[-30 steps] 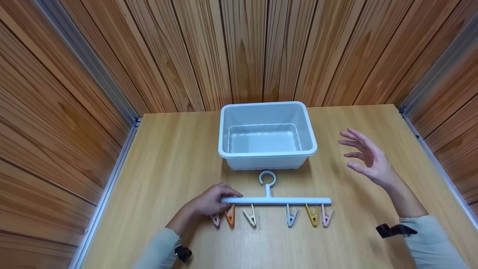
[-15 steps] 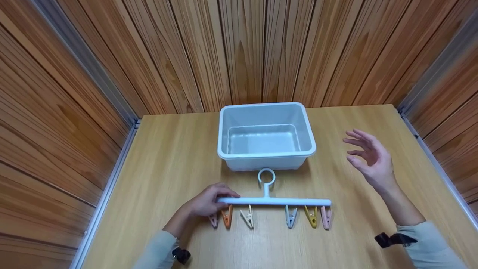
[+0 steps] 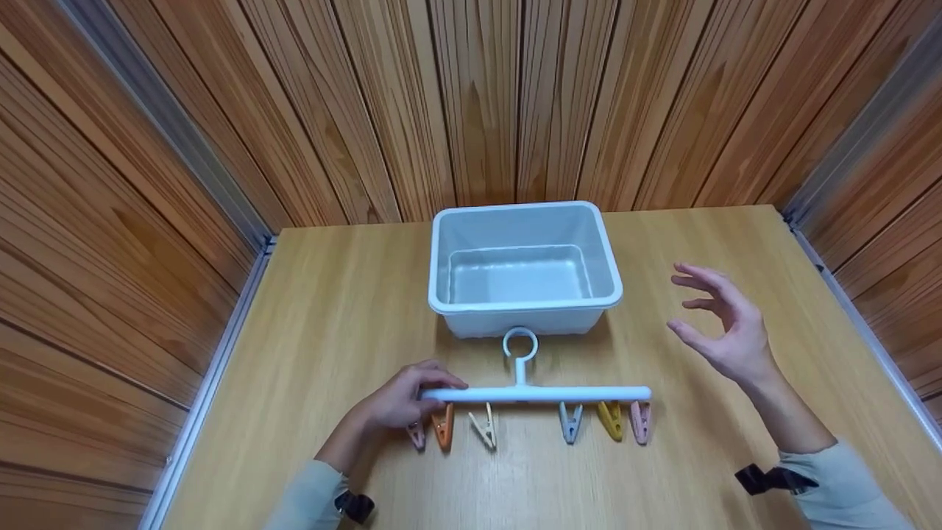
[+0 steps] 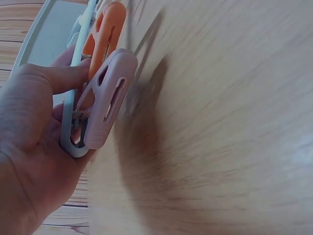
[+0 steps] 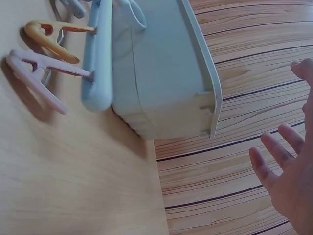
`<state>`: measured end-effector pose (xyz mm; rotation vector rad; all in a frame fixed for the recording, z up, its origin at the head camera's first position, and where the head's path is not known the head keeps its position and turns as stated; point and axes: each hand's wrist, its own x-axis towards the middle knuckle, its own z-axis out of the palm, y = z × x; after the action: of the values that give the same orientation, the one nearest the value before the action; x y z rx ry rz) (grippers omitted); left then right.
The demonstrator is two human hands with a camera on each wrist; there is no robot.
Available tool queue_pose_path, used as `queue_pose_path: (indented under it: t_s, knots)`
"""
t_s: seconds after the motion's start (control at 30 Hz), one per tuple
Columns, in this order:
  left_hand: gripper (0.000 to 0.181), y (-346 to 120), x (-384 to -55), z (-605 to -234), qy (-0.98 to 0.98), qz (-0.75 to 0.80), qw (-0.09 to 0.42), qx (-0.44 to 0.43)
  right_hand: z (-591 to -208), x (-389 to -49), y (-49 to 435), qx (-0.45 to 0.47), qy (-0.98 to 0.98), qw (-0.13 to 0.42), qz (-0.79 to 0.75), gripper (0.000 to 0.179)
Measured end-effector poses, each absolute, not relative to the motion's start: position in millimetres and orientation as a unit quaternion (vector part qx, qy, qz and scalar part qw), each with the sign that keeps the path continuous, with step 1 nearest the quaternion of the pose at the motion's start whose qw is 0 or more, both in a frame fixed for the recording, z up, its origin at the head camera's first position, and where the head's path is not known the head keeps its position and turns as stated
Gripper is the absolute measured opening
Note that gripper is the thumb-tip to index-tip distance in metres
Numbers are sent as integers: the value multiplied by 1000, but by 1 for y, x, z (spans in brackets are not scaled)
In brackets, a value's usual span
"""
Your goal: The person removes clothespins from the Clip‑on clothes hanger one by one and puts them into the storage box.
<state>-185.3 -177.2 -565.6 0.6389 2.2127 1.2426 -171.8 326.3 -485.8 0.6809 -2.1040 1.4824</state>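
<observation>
From where I stand, the pale blue hanger (image 3: 552,394) lies crosswise before the person, just on the near side of the white tub (image 3: 525,305), not in it. The left hand (image 3: 405,397) grips one end of the bar between thumb and fingers; the right hand (image 3: 728,331) holds nothing, raised well apart to the right with fingers loosely bent.

Over the last second the hanger has shifted slightly to the left, and its hook (image 3: 521,372) has crept up toward the tub, now overlapping its lower front as I see it. I can't tell whether the two touch, or whether the bar is clear of the bench (image 3: 331,309). The free hand's thumb has spread a little wider from its fingers.

What this means, I'd judge, is that positioning the hanger rests with one hand while the other helps with nothing. All six pegs remain on the bar: a pink peg (image 4: 99,108) close by the gripping fingers, then an orange peg (image 3: 444,434), a cream peg (image 3: 489,440), and past a gap a blue peg (image 3: 569,434), a yellow peg (image 3: 613,433) and another pink one (image 3: 640,434).
</observation>
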Motion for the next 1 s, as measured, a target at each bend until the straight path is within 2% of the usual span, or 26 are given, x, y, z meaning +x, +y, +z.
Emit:
queue_pose_path:
  t_s: [0.3, 0.63, 0.83, 1.0]
  knots:
    - [38, -182, -181, -563, 793, 504, 251, 232, -484, -170, 317, 265, -680, 227, 644, 75]
    - [37, -181, -176, -567, 792, 519, 229, 225, -479, -170, 301, 237, -574, 226, 750, 65]
    - [37, -184, -174, -567, 787, 530, 216, 229, -480, -170, 296, 235, -509, 199, 804, 58]
    - [36, -188, -172, -564, 783, 542, 210, 223, -481, -170, 295, 232, -511, 176, 809, 60]
